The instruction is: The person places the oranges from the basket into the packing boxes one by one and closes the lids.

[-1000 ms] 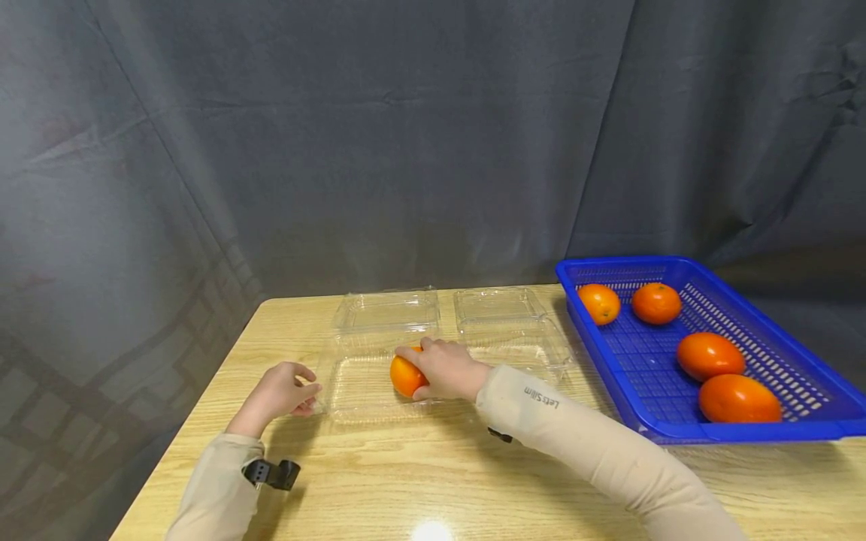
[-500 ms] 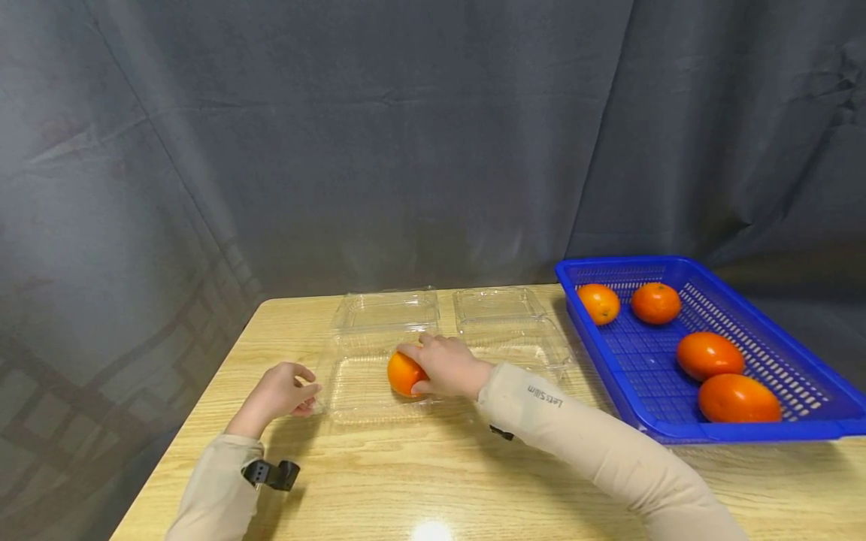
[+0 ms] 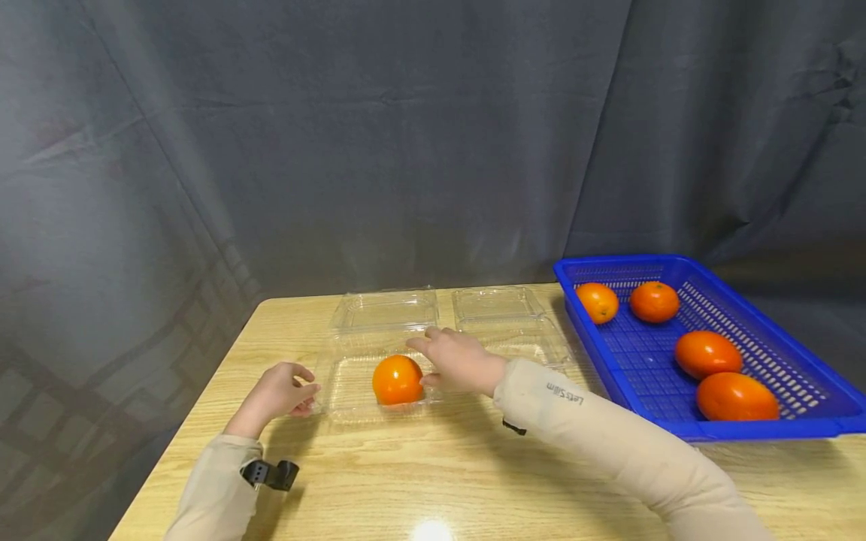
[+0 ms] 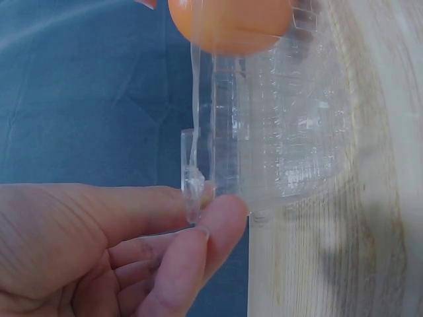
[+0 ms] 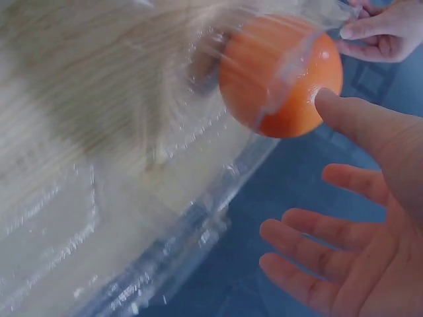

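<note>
A single orange (image 3: 397,379) sits in the front-left clear plastic clamshell container (image 3: 352,379), whose lid lies folded back behind it. My right hand (image 3: 460,362) is just right of the fruit with its fingers spread; in the right wrist view the thumb lies close against the orange (image 5: 264,79), and whether it touches cannot be told. At the container's left end is my left hand (image 3: 280,391). The left wrist view shows its thumb and fingers pinching the corner of the clear rim (image 4: 192,175).
To the right stands a blue plastic basket (image 3: 798,428) with several oranges (image 3: 709,355) inside. Another open clear container (image 3: 514,349) is between it and the orange. Dark grey curtain (image 3: 406,150) hangs behind the wooden table (image 3: 379,481).
My right hand has let go of the orange and drawn slightly right. The orange has shifted a little left and toward me in the container. My left hand has stayed put.
</note>
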The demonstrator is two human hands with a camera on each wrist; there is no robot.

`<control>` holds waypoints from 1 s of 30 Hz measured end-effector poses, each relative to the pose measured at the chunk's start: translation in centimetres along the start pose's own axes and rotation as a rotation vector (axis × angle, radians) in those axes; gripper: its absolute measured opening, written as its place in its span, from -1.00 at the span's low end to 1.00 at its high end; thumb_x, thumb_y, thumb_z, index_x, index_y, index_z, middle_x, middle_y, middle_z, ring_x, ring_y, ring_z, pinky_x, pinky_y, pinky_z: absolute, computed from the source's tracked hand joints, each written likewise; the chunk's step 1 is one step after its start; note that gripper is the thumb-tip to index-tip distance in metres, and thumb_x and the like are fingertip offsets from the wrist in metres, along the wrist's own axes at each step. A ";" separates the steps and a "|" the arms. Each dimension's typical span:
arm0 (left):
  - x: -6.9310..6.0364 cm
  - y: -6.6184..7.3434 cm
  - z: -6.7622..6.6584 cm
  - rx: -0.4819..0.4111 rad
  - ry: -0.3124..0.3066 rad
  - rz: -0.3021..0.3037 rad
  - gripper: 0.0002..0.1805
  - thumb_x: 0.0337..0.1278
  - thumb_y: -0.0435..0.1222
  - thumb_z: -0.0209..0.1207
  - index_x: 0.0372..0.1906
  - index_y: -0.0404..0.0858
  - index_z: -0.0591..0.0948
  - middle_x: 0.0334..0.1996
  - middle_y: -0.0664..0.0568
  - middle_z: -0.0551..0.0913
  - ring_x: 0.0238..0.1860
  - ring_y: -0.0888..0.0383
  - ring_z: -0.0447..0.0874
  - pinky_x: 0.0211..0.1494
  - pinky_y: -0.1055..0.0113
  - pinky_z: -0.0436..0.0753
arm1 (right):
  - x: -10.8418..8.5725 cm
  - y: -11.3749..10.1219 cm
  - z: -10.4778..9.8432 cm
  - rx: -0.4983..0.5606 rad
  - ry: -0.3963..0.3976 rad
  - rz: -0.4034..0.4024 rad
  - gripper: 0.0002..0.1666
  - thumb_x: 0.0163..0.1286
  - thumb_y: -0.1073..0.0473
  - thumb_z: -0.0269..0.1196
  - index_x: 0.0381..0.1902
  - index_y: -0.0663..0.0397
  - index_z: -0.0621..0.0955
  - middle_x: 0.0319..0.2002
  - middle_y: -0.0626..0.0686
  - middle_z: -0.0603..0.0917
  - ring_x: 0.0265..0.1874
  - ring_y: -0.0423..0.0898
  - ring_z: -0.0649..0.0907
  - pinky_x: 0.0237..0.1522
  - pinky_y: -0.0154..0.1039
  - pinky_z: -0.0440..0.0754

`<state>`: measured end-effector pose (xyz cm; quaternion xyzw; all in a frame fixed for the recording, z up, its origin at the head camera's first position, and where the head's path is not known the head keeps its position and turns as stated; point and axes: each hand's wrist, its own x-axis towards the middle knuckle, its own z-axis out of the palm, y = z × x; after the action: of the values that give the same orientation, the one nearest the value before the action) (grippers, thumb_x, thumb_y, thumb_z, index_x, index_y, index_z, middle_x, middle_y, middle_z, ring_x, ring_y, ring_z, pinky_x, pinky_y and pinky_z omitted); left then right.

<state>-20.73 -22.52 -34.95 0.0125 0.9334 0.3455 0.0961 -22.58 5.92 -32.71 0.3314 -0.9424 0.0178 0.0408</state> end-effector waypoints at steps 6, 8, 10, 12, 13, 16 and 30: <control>0.0 0.0 -0.1 -0.005 -0.003 0.005 -0.63 0.19 -0.42 0.09 -0.01 -0.66 0.45 -0.50 -0.20 0.66 -0.60 0.22 0.61 -0.46 0.30 0.71 | -0.9 0.8 -1.5 -0.033 0.032 -0.012 -0.38 0.14 -0.04 0.35 0.15 -0.01 0.48 -0.03 0.12 0.60 -0.17 0.05 0.66 -0.15 -0.06 0.69; 0.0 0.0 -0.1 -0.007 -0.004 0.004 -0.63 0.19 -0.42 0.09 -0.01 -0.66 0.45 -0.49 -0.21 0.66 -0.60 0.22 0.62 -0.46 0.30 0.71 | -1.3 1.1 -2.1 -0.031 0.029 -0.008 -0.38 0.17 -0.05 0.33 0.16 0.01 0.48 -0.02 0.14 0.60 -0.16 0.05 0.66 -0.14 -0.06 0.69; 0.0 -0.1 -0.1 -0.007 -0.007 0.003 -0.63 0.20 -0.41 0.09 0.00 -0.66 0.45 -0.49 -0.22 0.66 -0.60 0.21 0.62 -0.46 0.30 0.71 | -1.6 1.4 -2.8 -0.029 0.028 -0.005 -0.38 0.19 -0.04 0.32 0.17 0.04 0.47 -0.04 0.15 0.60 -0.18 0.05 0.66 -0.18 -0.08 0.69; 0.0 -0.1 -0.1 -0.006 -0.008 0.002 -0.62 0.20 -0.41 0.09 0.00 -0.66 0.44 -0.49 -0.22 0.66 -0.60 0.21 0.62 -0.47 0.31 0.70 | -2.0 1.8 -3.3 -0.031 0.040 -0.003 -0.38 0.19 -0.03 0.32 0.17 0.06 0.47 -0.07 0.15 0.61 -0.22 0.03 0.65 -0.24 -0.10 0.69; 0.0 -0.1 -0.1 -0.005 -0.008 0.001 -0.62 0.20 -0.41 0.09 0.00 -0.66 0.44 -0.48 -0.22 0.66 -0.59 0.21 0.62 -0.47 0.31 0.70 | -2.2 2.0 -3.6 -0.031 0.047 -0.003 -0.39 0.19 -0.03 0.31 0.16 0.07 0.47 -0.08 0.16 0.61 -0.23 0.03 0.65 -0.24 -0.10 0.69; -0.1 0.0 -0.1 -0.002 -0.007 0.003 -0.62 0.20 -0.41 0.09 0.00 -0.66 0.45 -0.48 -0.22 0.67 -0.59 0.20 0.63 -0.47 0.31 0.70 | -2.9 2.8 -4.2 -0.046 0.076 -0.004 -0.43 0.19 -0.01 0.31 0.11 0.12 0.50 -0.09 0.17 0.62 -0.22 0.03 0.65 -0.22 -0.10 0.68; -0.1 -0.1 -0.1 0.002 -0.007 0.003 -0.62 0.19 -0.41 0.09 0.00 -0.66 0.45 -0.49 -0.22 0.67 -0.60 0.20 0.64 -0.47 0.30 0.71 | -5.4 6.5 -7.0 -0.123 0.136 0.092 -0.48 0.20 -0.04 0.30 0.05 0.10 0.55 -0.14 0.16 0.64 -0.34 0.04 0.67 -0.51 -0.14 0.64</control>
<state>-20.66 -22.63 -34.91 0.0153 0.9334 0.3446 0.0990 -22.01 14.79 -26.29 0.2825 -0.9511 -0.0159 0.1241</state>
